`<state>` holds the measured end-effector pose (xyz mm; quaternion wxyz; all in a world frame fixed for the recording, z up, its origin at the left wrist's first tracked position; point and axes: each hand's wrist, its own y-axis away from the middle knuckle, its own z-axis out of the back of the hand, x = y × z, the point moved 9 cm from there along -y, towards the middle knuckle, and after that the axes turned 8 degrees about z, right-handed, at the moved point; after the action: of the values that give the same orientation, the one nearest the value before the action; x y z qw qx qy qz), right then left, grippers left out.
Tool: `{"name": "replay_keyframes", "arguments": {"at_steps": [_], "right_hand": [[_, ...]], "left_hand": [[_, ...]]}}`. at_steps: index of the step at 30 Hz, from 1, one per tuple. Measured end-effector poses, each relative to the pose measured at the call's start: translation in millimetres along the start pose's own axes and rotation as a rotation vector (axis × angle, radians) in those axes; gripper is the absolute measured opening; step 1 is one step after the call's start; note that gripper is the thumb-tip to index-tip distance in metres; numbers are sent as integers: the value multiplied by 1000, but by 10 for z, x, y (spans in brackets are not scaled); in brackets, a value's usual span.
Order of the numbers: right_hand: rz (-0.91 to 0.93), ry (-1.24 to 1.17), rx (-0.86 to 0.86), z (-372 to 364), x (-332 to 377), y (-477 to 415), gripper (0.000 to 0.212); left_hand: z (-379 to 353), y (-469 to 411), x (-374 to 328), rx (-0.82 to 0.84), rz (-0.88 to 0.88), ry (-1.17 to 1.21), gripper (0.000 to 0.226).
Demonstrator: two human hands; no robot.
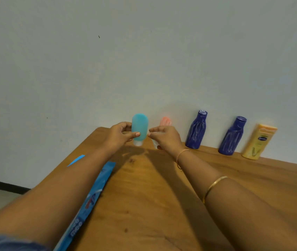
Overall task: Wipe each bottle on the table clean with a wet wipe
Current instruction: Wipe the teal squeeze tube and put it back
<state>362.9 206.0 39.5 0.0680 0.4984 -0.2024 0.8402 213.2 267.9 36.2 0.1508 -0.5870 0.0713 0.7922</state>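
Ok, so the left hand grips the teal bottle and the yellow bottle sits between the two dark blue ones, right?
Not quite. The head view shows the left hand gripping the teal bottle, but the yellow bottle is at the right end of the row, past both dark blue bottles, not between them.

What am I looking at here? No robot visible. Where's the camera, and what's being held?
There is no machine: these are a person's two bare hands, filmed by one camera worn on the head, looking forward and down. The left hand grips a teal bottle, cap down, over the wooden table. The right hand is beside it with fingertips pinched; whether it holds a wipe is unclear. Along the wall stand a pink bottle, two dark blue bottles and a yellow bottle. A blue wipes pack lies at left.
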Motion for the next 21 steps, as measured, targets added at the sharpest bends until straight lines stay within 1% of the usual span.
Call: {"name": "replay_keyframes", "arguments": {"at_steps": [4, 8, 11, 14, 21], "right_hand": [[-4, 21, -4, -243, -88, -302, 36], [-18, 26, -15, -432, -232, -507, 36], [-31, 23, -35, -491, -335, -634, 36], [-49, 6, -52, -514, -416, -718, 35], [-47, 15, -65, -543, -538, -763, 34]], "left_hand": [[43, -283, 95, -24, 0, -93, 40], [77, -502, 224, -51, 10, -166, 40], [69, -675, 376, -97, 43, -140, 41], [24, -796, 513, -107, 80, -113, 41], [-11, -876, 573, -129, 40, -168, 38]]}}
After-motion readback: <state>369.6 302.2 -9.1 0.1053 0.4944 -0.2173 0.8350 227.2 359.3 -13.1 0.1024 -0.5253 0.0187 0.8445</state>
